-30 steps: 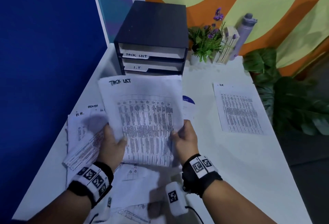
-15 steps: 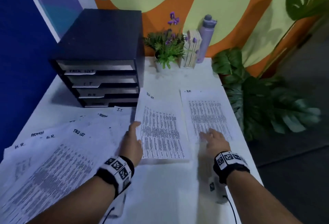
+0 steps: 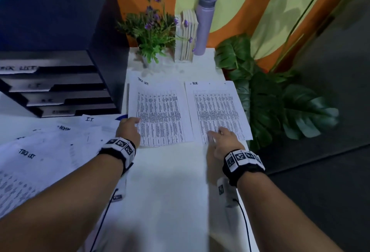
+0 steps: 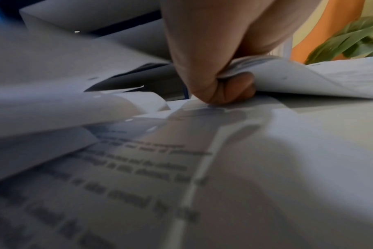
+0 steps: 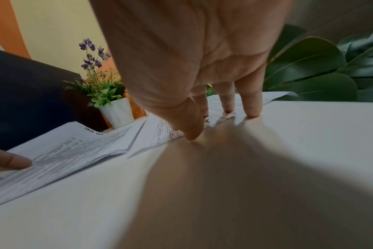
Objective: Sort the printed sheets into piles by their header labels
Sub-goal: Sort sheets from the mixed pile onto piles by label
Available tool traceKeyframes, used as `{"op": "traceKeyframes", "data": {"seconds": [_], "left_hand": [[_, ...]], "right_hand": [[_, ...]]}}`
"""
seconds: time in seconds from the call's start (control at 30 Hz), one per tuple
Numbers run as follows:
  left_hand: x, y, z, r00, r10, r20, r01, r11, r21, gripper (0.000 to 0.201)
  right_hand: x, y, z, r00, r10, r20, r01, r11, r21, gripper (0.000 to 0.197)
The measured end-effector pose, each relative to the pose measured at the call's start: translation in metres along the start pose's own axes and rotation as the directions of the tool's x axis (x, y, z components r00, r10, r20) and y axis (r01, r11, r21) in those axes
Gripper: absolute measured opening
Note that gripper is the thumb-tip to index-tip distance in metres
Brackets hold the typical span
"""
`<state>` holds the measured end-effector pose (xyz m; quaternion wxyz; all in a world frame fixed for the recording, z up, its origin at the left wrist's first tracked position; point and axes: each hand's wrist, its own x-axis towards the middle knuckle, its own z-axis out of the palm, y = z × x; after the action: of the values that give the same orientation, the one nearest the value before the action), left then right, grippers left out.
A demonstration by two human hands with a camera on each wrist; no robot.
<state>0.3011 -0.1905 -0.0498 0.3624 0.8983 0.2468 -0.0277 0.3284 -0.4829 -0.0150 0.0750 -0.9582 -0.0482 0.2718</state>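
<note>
A printed sheet headed TACK LIST (image 3: 160, 111) lies flat on the white table (image 3: 170, 191), just right of the drawer unit. My left hand (image 3: 129, 127) pinches its lifted left edge (image 4: 309, 79) between thumb and a curled finger (image 4: 219, 84). Beside it on the right lies the H.R. sheet (image 3: 216, 107). My right hand (image 3: 220, 137) presses straight fingertips (image 5: 251, 111) on that sheet's near edge (image 5: 215, 104). A loose heap of unsorted sheets (image 3: 50, 151), with ADMIN, I.T. and TACK LIST headers showing, spreads over the table's left side.
A black drawer unit (image 3: 60, 31) with labelled trays stands at the back left. Behind the sheets are a potted purple flower (image 3: 154, 31), some books (image 3: 188, 35) and a lilac bottle (image 3: 204, 21). A large leafy plant (image 3: 280, 101) stands off the table's right edge.
A second ago both hands held the TACK LIST sheet up. It now lies on the table beside the H.R. sheet, and my right hand has let go and moved onto the H.R. sheet.
</note>
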Motion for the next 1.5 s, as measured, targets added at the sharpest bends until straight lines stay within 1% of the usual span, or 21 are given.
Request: {"op": "traceKeyframes", "data": {"seconds": [0.2, 0.3, 0.4, 0.47, 0.53, 0.6, 0.67, 0.73, 0.83, 0.9, 0.93, 1.0, 1.07, 1.13, 1.23, 1.3, 1.37, 1.4, 1.43, 1.47, 1.5], "left_hand": [[0.008, -0.006, -0.002, 1.000, -0.010, 0.004, 0.010, 1.000, 0.018, 0.043], [0.001, -0.005, -0.010, 1.000, 0.025, -0.015, -0.026, 0.998, -0.061, 0.041], [-0.027, 0.000, -0.028, 0.995, 0.097, 0.029, -0.093, 0.989, -0.118, 0.042], [-0.056, -0.003, -0.043, 0.987, 0.151, 0.052, -0.144, 0.982, -0.119, 0.042], [-0.085, -0.020, -0.063, 0.977, 0.205, 0.062, -0.198, 0.975, -0.103, 0.041], [-0.111, -0.049, -0.082, 0.972, 0.220, 0.080, -0.213, 0.973, -0.089, 0.043], [-0.133, -0.085, -0.103, 0.981, 0.180, 0.078, -0.175, 0.982, -0.066, 0.044], [-0.152, -0.126, -0.126, 0.993, 0.108, 0.054, -0.108, 0.994, 0.002, 0.046], [-0.166, -0.192, -0.165, 0.996, -0.093, -0.009, 0.093, 0.984, 0.155, 0.055], [-0.171, -0.229, -0.189, 0.968, -0.238, -0.076, 0.249, 0.932, 0.264, 0.065], [-0.174, -0.244, -0.199, 0.944, -0.316, -0.096, 0.330, 0.893, 0.308, 0.071], [-0.179, -0.266, -0.216, 0.888, -0.451, -0.085, 0.452, 0.827, 0.335, 0.087], [-0.184, -0.285, -0.225, 0.870, -0.492, -0.019, 0.470, 0.819, 0.328, 0.102], [-0.190, -0.296, -0.227, 0.880, -0.472, 0.051, 0.427, 0.834, 0.350, 0.108], [-0.204, -0.300, -0.226, 0.896, -0.435, 0.088, 0.372, 0.845, 0.385, 0.104], [-0.215, -0.299, -0.224, 0.907, -0.410, 0.094, 0.331, 0.834, 0.442, 0.099], [-0.220, -0.300, -0.224, 0.941, -0.328, 0.076, 0.263, 0.857, 0.443, 0.085], [-0.219, -0.302, -0.225, 0.961, -0.272, 0.046, 0.235, 0.895, 0.379, 0.075], [-0.216, -0.303, -0.227, 0.973, -0.231, 0.004, 0.220, 0.931, 0.292, 0.064], [-0.210, -0.304, -0.228, 0.974, -0.222, -0.045, 0.226, 0.953, 0.200, 0.057], [-0.204, -0.304, -0.230, 0.965, -0.248, -0.084, 0.257, 0.958, 0.130, 0.055]], "right_hand": [[-0.002, -0.004, 0.003, 1.000, 0.002, -0.026, -0.001, 1.000, 0.013, 0.063], [-0.009, -0.012, 0.008, 0.993, 0.000, -0.118, 0.002, 1.000, 0.015, 0.064], [-0.018, -0.031, 0.014, 0.984, -0.047, -0.172, 0.049, 0.999, 0.004, 0.060], [-0.028, -0.051, 0.021, 0.977, -0.102, -0.186, 0.112, 0.993, 0.046, 0.055], [-0.040, -0.075, 0.034, 0.965, -0.166, -0.204, 0.189, 0.977, 0.098, 0.049], [-0.056, -0.104, 0.049, 0.956, -0.222, -0.194, 0.252, 0.957, 0.146, 0.043], [-0.075, -0.136, 0.062, 0.948, -0.276, -0.159, 0.305, 0.931, 0.202, 0.037], [-0.096, -0.167, 0.076, 0.929, -0.341, -0.140, 0.368, 0.889, 0.273, 0.034], [-0.123, -0.209, 0.103, 0.877, -0.456, -0.154, 0.481, 0.828, 0.286, 0.031], [-0.136, -0.235, 0.122, 0.832, -0.520, -0.194, 0.555, 0.785, 0.273, 0.035], [-0.140, -0.248, 0.131, 0.811, -0.550, -0.198, 0.585, 0.771, 0.253, 0.041], [-0.145, -0.268, 0.145, 0.793, -0.593, -0.141, 0.610, 0.769, 0.191, 0.057], [-0.148, -0.283, 0.153, 0.798, -0.603, -0.023, 0.599, 0.788, 0.144, 0.068], [-0.150, -0.291, 0.158, 0.810, -0.580, 0.084, 0.569, 0.813, 0.122, 0.077], [-0.147, -0.297, 0.156, 0.832, -0.541, 0.123, 0.531, 0.841, 0.106, 0.084], [-0.142, -0.297, 0.150, 0.832, -0.536, 0.140, 0.525, 0.844, 0.111, 0.077], [-0.138, -0.297, 0.147, 0.865, -0.494, 0.087, 0.480, 0.865, 0.146, 0.053], [-0.139, -0.299, 0.145, 0.890, -0.456, 0.019, 0.444, 0.875, 0.194, 0.042], [-0.141, -0.301, 0.142, 0.907, -0.418, -0.046, 0.415, 0.872, 0.261, 0.038], [-0.144, -0.303, 0.140, 0.920, -0.384, -0.081, 0.388, 0.860, 0.330, 0.040], [-0.146, -0.306, 0.138, 0.933, -0.349, -0.090, 0.356, 0.853, 0.382, 0.046]]}}
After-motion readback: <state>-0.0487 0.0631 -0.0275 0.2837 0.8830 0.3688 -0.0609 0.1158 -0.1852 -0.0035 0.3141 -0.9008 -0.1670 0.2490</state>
